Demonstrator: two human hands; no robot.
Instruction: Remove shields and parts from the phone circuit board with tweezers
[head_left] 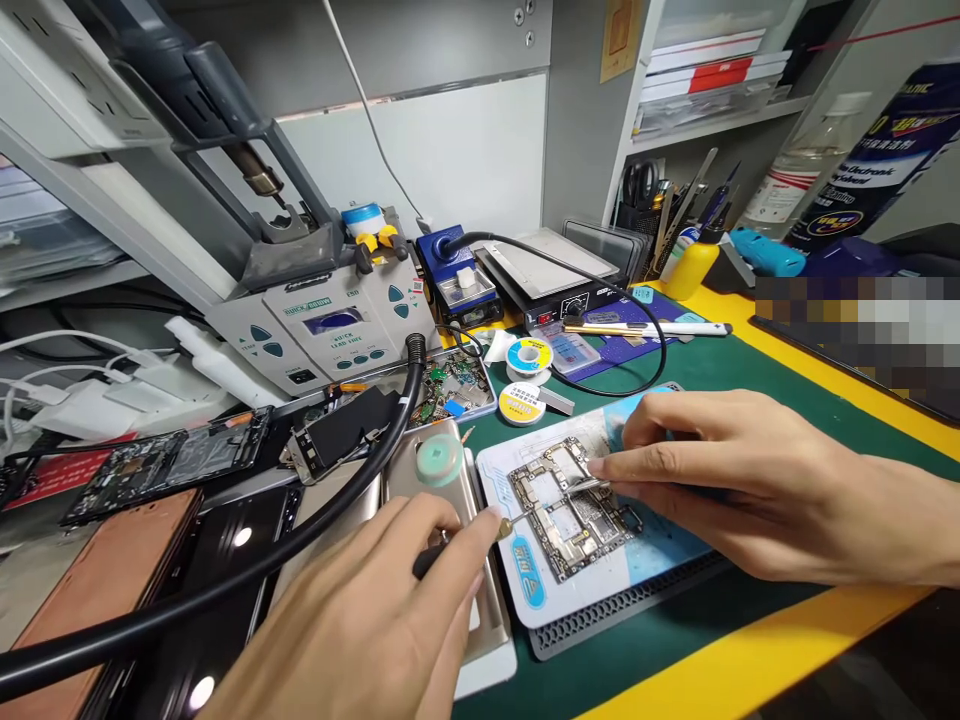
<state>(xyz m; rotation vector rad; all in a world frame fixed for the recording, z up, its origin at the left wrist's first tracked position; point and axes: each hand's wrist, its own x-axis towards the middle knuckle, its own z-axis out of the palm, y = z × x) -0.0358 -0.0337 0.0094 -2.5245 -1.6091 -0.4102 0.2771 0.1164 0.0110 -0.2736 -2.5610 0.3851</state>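
A bare phone logic board (566, 510) with metal shield frames lies on a white-and-blue printed pad (517, 585). My right hand (750, 480) comes in from the right, its fingers pinching slim metal tweezers (589, 487) whose tips reach over the board. From the lower edge, my left hand (352, 620) grips the black handle of a soldering iron (504, 527). The iron's brass tip stops just left of the board, and I cannot tell whether it touches. Part of the handle is hidden by my fingers.
A thick black hose (300, 535) crosses above my left hand. Behind stand a grey rework station (322, 330), blue soldering unit (450, 270) and flat heating plate (547, 275). Solder spools (529, 358) sit on the green mat (750, 620). Opened phone parts (165, 475) lie left.
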